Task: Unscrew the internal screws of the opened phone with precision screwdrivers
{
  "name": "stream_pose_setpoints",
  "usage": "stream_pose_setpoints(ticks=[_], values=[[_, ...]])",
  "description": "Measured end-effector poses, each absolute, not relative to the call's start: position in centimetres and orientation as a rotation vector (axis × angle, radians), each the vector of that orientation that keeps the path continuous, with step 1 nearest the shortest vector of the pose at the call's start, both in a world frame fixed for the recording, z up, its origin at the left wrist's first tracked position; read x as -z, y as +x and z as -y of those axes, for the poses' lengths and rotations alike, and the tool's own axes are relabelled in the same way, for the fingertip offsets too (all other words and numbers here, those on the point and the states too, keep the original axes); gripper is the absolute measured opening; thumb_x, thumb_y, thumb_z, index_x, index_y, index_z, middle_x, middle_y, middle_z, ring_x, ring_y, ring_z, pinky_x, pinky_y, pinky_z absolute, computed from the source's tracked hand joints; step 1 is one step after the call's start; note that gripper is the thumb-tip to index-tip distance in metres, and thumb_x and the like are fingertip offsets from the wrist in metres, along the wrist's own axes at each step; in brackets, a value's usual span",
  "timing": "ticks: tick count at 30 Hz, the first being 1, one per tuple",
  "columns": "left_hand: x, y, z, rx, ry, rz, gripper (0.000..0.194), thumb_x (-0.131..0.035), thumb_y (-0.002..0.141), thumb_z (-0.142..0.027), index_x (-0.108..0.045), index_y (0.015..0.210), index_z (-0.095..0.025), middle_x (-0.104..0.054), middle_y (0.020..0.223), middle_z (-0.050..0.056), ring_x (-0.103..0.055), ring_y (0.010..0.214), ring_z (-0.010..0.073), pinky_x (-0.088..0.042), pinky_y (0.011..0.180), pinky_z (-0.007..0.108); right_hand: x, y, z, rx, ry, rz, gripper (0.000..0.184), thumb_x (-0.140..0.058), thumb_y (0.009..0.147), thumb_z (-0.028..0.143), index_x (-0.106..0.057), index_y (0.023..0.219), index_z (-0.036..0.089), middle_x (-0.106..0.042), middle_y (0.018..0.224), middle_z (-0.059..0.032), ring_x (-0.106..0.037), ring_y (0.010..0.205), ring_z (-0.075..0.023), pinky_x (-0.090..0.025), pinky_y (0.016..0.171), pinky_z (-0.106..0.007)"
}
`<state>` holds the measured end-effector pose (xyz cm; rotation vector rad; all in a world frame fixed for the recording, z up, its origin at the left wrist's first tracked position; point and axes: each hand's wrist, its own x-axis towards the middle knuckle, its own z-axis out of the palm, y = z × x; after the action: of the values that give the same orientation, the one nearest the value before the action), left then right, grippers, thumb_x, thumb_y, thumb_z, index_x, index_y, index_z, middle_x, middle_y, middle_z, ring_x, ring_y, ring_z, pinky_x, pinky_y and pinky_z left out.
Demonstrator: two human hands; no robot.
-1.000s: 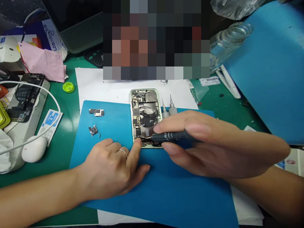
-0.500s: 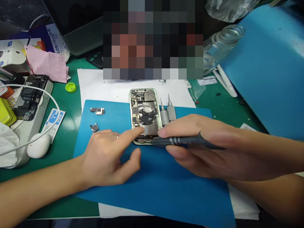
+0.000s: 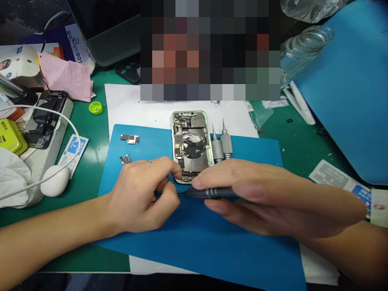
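An opened phone with a pale green frame lies on the blue mat, its inner boards and a round dark coil exposed. My left hand is curled at its lower left corner; the bent index finger touches the frame and the thumb is drawn in below. Between the thumb and fingers of my right hand are black tweezers, pointing left just below the phone's bottom edge. Their tips are close to my left thumb. Left of the phone are a small metal-plated part and a small dark component.
Two grey screwdriver bits in knurled holders lie right of the phone. A second opened phone rests on a white power strip at left, near a white cable and a rounded white object. A glass jar stands at back right.
My left index finger has bent back from the phone's inside to its lower corner, and the thumb has closed in. The tweezers have moved left and below the phone's edge. The view has shifted slightly.
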<state>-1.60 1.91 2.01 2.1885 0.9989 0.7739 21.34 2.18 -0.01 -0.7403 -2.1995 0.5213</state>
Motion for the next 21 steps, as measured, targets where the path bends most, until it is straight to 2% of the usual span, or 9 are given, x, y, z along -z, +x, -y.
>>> stream_pose_setpoints(ticks=[3, 7, 9, 12, 15, 18, 21], values=[[-2.0, -1.6, -1.9, -0.749, 2.222, -1.003, 0.017, -0.052, 0.087, -0.014, -0.064, 0.098, -0.014, -0.050, 0.060, -0.007, -0.047, 0.051, 0.0074, -0.038, 0.052, 0.022, 0.6, 21.5, -2.1, -0.552, -0.657, 1.984, 0.024, -0.056, 0.100, 0.021, -0.063, 0.123, 0.022, -0.077, 0.086, -0.0055, -0.076, 0.072, -0.0172, -0.067, 0.070, -0.029], [-1.9, -1.6, -1.9, -0.698, 2.272, -1.022, 0.023, -0.059, 0.094, -0.025, -0.068, 0.112, -0.013, -0.059, 0.067, -0.004, -0.056, 0.057, 0.0101, -0.042, 0.057, 0.025, -0.3, 21.0, -2.7, -0.463, -0.730, 1.788, 0.054, -0.064, 0.091, 0.009, -0.055, 0.139, 0.032, -0.078, 0.089, -0.0037, -0.078, 0.074, -0.0222, -0.066, 0.060, -0.035], [-1.8, -1.6, -1.9, -0.718, 2.305, -1.028, 0.024, -0.062, 0.097, -0.028, -0.069, 0.116, -0.015, -0.061, 0.068, -0.004, -0.057, 0.058, 0.0107, -0.042, 0.059, 0.026, -0.8, 20.6, -3.1, -0.399, -0.738, 1.735, 0.060, -0.065, 0.088, 0.005, -0.055, 0.141, 0.032, -0.077, 0.087, -0.0030, -0.078, 0.071, -0.0222, -0.064, 0.056, -0.034], [-1.6, -1.7, -1.9, -0.768, 2.335, -1.041, 0.022, -0.062, 0.099, -0.028, -0.070, 0.117, -0.017, -0.065, 0.068, -0.004, -0.058, 0.057, 0.0106, -0.041, 0.059, 0.026, -0.8, 20.2, -3.6, -0.385, -0.675, 1.655, 0.058, -0.067, 0.085, 0.003, -0.059, 0.136, 0.029, -0.075, 0.084, -0.0019, -0.077, 0.068, -0.0206, -0.064, 0.054, -0.032], [-1.4, -1.6, -1.9, -0.801, 2.350, -1.059, 0.017, -0.059, 0.101, -0.024, -0.072, 0.110, -0.018, -0.071, 0.073, -0.003, -0.061, 0.057, 0.0099, -0.042, 0.059, 0.025, -0.3, 20.1, -3.9, -0.442, -0.616, 1.578, 0.055, -0.067, 0.084, 0.002, -0.061, 0.133, 0.026, -0.074, 0.087, -0.0023, -0.078, 0.070, -0.0205, -0.066, 0.059, -0.033], [-1.4, -1.6, -2.0, -0.807, 2.362, -1.057, 0.015, -0.058, 0.102, -0.021, -0.072, 0.105, -0.019, -0.074, 0.077, -0.004, -0.064, 0.059, 0.0094, -0.044, 0.061, 0.026, 0.1, 20.2, -4.0, -0.475, -0.652, 1.575, 0.052, -0.067, 0.086, 0.004, -0.060, 0.133, 0.027, -0.076, 0.087, -0.0029, -0.078, 0.071, -0.0228, -0.067, 0.061, -0.036], [-1.3, -1.7, -2.0, -0.799, 2.362, -1.065, 0.015, -0.058, 0.103, -0.023, -0.072, 0.101, -0.020, -0.075, 0.077, -0.004, -0.066, 0.059, 0.0094, -0.045, 0.061, 0.026, 0.0, 20.3, -3.9, -0.458, -0.700, 1.594, 0.051, -0.067, 0.087, 0.007, -0.059, 0.132, 0.030, -0.076, 0.084, -0.0024, -0.078, 0.068, -0.0244, -0.065, 0.056, -0.037]])
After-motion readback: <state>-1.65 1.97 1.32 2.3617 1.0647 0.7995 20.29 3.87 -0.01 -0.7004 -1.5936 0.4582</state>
